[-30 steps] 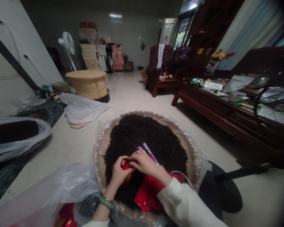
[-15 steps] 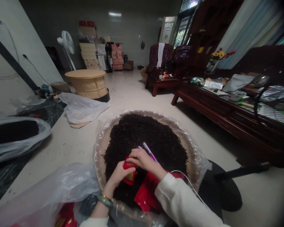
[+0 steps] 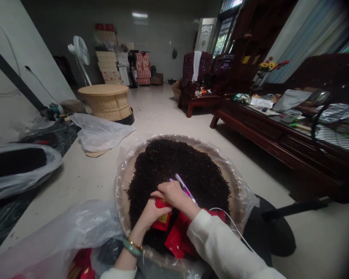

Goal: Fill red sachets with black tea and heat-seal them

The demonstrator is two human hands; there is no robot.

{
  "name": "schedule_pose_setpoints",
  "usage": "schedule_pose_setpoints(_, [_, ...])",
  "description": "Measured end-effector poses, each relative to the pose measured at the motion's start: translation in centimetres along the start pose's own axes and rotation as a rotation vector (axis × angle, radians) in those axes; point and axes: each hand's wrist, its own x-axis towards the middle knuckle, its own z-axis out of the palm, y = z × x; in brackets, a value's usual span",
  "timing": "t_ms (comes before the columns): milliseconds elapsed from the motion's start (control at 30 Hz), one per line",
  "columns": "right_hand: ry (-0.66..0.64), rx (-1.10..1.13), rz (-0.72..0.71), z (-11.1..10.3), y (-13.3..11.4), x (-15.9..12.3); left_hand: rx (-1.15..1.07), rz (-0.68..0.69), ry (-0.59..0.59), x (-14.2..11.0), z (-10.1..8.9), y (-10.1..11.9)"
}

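Observation:
My left hand (image 3: pixel 152 213) is wrapped round a small red packet (image 3: pixel 162 221) with gold print, held over the round basket (image 3: pixel 122 190). My right hand (image 3: pixel 173 193) has its fingers closed on the packet's top edge, hiding part of it. Under both hands lies a heap of dark, thin, dried leaves that look like tea (image 3: pixel 180 159). A purple-and-white pen-like tool (image 3: pixel 184 185) rests on the heap just beyond my right hand. More red packets (image 3: pixel 178 236) lie in the near part of the basket, partly covered by my right sleeve.
Clear plastic sheeting (image 3: pixel 75 228) lies at the left, near a plastic-lined container (image 3: pixel 55 161) of dark material. Ahead stand a woven drum-shaped table (image 3: pixel 104 104) and a white fan (image 3: pixel 80 50). A long wooden table (image 3: pixel 258 135) runs along the right. A white cable (image 3: pixel 235 228) crosses the basket's right rim.
Both hands have shifted slightly with the red packet, the left one a little to the right. My right fingers have moved left across the packet's top, covering more of it.

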Motion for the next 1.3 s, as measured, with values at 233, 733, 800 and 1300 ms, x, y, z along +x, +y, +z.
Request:
schedule_pose_setpoints(233, [0.024, 0.03, 0.027, 1.0, 0.8, -0.4, -0.159, -0.141, -0.043, 0.0, 1.0, -0.1])
schedule_pose_setpoints(733, [0.033, 0.061, 0.524, 2.6, 5.6, -4.0, -0.36, -0.203, 0.208, 0.6, -0.8, 0.5])
schedule_pose_setpoints(800, [0.043, 0.109, 0.52, 2.9, 5.8, -4.1, -0.369, -0.195, 0.216, 0.6, -0.8, 0.6])
schedule_pose_setpoints(1300, [-0.071, 0.615, 0.061, -2.3, 5.1, -2.4, -0.238, -0.162, 0.004, 0.4, 0.1, 0.4])
